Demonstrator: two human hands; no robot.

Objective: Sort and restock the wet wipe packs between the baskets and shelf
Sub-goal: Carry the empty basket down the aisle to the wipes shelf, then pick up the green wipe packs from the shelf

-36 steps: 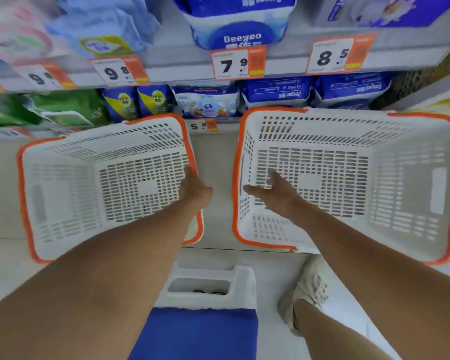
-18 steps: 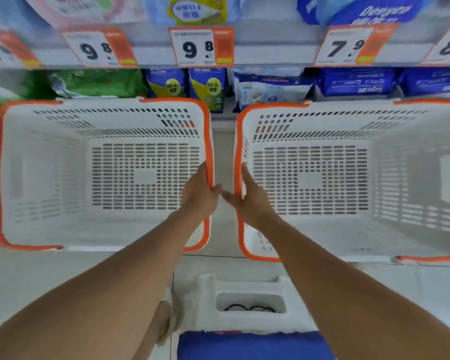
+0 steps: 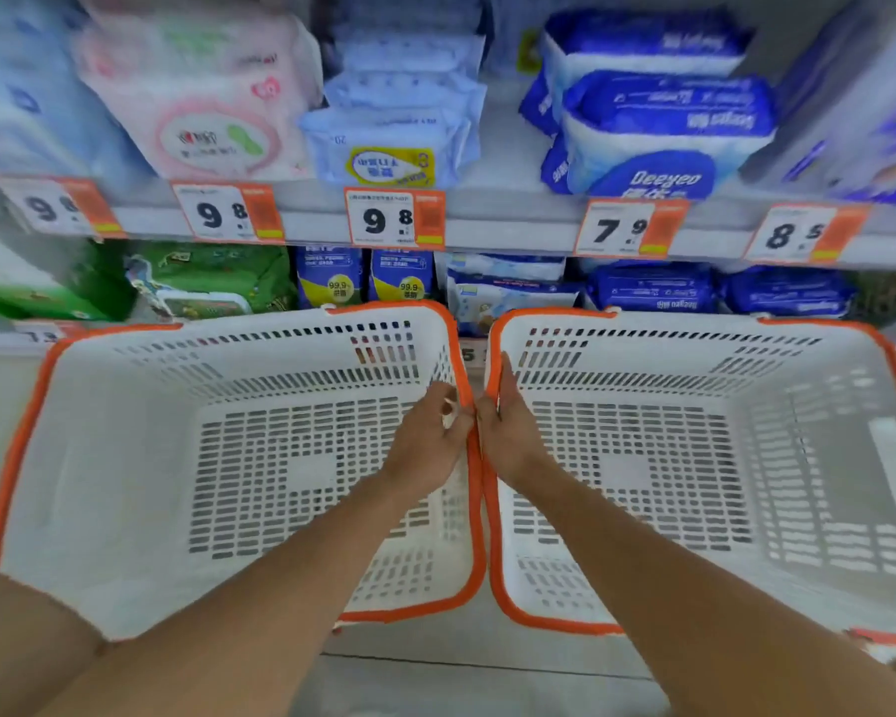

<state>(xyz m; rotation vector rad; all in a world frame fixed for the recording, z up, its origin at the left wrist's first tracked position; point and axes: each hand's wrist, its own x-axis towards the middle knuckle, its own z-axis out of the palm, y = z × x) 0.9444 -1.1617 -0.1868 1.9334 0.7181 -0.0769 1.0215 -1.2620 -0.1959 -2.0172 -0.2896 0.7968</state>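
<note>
Both baskets are empty, so sorting looks barely begun. The left hand curls its fingers over the left basket rim; the right hand grips the right basket rim, rims nearly touching. Wet wipe packs sit on the shelf above.

Both bare forearms outstretched, left hand and right hand side by side, fingers curled.

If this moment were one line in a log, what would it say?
left hand: grips left basket rim | right hand: grips right basket rim | baskets: empty, side by side | shelf: stocked
</note>
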